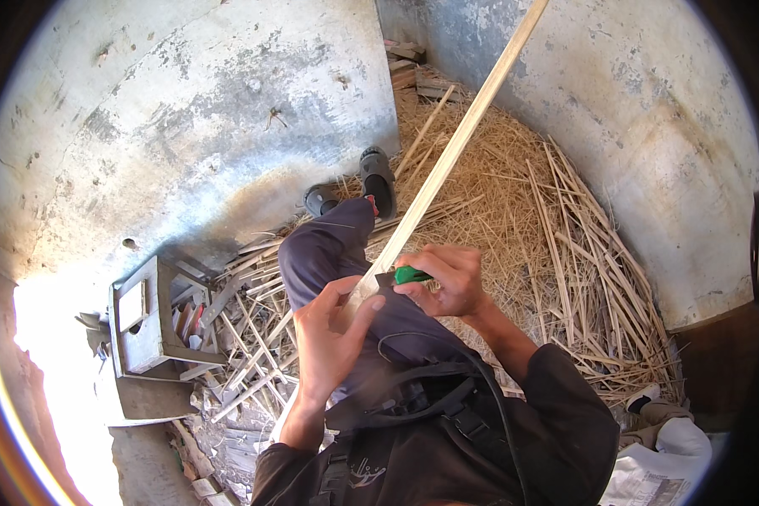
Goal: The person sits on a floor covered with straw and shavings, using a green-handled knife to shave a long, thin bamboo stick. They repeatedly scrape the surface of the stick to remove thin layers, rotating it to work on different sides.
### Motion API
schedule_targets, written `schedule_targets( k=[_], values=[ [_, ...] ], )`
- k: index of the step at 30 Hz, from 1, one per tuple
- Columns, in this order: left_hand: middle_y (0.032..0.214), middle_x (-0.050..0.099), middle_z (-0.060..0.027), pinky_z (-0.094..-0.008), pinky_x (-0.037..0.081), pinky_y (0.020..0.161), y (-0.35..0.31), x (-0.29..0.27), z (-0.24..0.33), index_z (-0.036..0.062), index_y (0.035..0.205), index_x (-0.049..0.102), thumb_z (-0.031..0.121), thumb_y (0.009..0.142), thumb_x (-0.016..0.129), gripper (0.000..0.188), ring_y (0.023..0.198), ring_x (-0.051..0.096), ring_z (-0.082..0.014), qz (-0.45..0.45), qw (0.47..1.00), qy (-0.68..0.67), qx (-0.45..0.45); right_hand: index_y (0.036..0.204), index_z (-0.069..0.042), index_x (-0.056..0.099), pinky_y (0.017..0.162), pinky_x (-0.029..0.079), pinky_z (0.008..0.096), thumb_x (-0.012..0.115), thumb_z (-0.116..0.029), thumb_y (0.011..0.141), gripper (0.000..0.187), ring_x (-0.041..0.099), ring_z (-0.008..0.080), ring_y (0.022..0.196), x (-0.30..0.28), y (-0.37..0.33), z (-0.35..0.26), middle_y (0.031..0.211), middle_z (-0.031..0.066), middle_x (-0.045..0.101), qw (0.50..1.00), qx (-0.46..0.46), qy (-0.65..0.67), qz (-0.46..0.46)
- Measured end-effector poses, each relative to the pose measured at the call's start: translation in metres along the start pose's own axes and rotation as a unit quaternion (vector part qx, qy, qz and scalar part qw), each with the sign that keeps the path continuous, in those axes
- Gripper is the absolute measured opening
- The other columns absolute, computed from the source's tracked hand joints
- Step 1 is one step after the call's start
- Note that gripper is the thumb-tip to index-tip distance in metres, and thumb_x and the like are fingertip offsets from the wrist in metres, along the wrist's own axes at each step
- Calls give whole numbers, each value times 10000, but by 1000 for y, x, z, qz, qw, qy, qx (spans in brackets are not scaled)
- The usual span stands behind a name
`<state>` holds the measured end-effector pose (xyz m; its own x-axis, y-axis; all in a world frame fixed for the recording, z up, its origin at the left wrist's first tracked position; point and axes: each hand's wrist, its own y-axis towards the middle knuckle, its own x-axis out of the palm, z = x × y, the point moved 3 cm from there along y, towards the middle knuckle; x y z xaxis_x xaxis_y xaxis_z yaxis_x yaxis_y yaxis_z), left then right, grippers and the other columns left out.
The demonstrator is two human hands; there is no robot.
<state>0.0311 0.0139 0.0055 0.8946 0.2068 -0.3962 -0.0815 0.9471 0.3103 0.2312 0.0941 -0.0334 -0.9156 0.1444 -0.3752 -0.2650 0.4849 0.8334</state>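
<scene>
A long pale strip of wood or bamboo (447,160) runs slantwise from my lap up to the far wall. My left hand (325,333) grips its near end, the thumb and fingers closed on either side of it. In my right hand (451,278), the fingers wrap round a knife with a green handle (410,275). Its dark, flat blade (385,279) lies against the strip's edge just beyond my left hand, or very close to it. My bent leg in dark trousers (312,257) is under the strip.
Shavings (481,202) cover the floor, with many loose strips (582,270) heaped along the right wall. To the left stands a worn wooden box-like stand (148,325) holding small items. Plastered walls (244,93) close in ahead. White sacking (658,472) lies at lower right.
</scene>
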Motion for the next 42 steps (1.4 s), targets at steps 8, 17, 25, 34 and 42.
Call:
schedule_targets(
  k=[8, 17, 25, 34, 42],
  values=[
    [892, 767, 6, -175, 379, 583, -1, -1, 0, -27, 1181, 740, 51, 988, 838, 231, 707, 548, 27, 5, 1000, 7, 6, 1025, -110, 780, 576, 559, 326, 872, -399, 922, 321, 746, 194, 656, -3, 2, 0, 820, 1, 775, 1000, 5, -27, 3],
    [830, 738, 23, -192, 400, 603, -4, -6, -1, -15, 1141, 749, 92, 990, 844, 208, 712, 554, 10, -6, 999, 28, -27, 1019, -64, 795, 608, 599, 323, 873, -337, 934, 296, 784, 211, 701, -16, 0, 24, 840, 63, 792, 997, 52, -12, 55],
    [816, 742, 6, -203, 433, 613, -12, -7, -15, 1, 1133, 731, 111, 1013, 810, 181, 701, 593, -11, -32, 998, 18, -51, 1018, -9, 790, 615, 603, 317, 861, -279, 945, 288, 791, 221, 711, -35, 9, 39, 847, 105, 791, 996, 71, -21, 46],
    [723, 703, -46, -286, 491, 585, 7, -5, -3, 17, 1162, 727, 184, 1059, 753, 198, 584, 616, -85, -126, 980, -23, -153, 1067, -5, 789, 632, 611, 324, 862, -257, 945, 289, 794, 218, 736, -28, 9, 27, 894, 120, 795, 994, 97, 39, 23],
    [606, 601, 1, -257, 408, 544, 12, -2, -8, 14, 1048, 747, 195, 1096, 711, 191, 562, 524, -40, -81, 990, -26, -114, 1072, -31, 793, 636, 610, 327, 882, -287, 929, 306, 799, 225, 746, -27, 13, 18, 899, 107, 802, 999, 44, 28, 6]
  ],
)
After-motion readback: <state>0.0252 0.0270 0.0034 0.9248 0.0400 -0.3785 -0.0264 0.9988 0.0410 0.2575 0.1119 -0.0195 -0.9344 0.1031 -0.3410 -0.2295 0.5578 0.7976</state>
